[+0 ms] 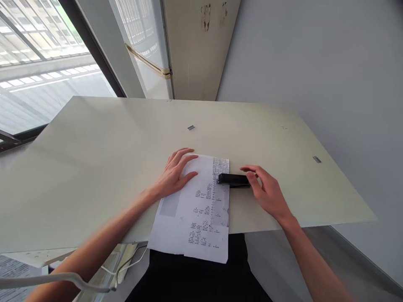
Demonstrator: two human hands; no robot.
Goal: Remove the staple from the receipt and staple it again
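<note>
A printed sheet of paper (201, 209) lies on the table, its lower end hanging over the front edge. Its top right part carries a dense printed pattern. My left hand (178, 174) rests open on the sheet's upper left side, fingers spread and thumb pointing right. A black stapler (233, 180) lies across the sheet's right edge, its front end over the paper. My right hand (266, 188) is at the stapler's rear end, thumb and fingers apart. The thumb covers that end, so I cannot tell how firmly it touches.
On the white table (126, 138) lie a small grey staple strip (191, 127) at the back and another strip (316, 159) near the right edge. A fridge (195, 54) stands behind. A pale cable (63, 277) runs at the lower left.
</note>
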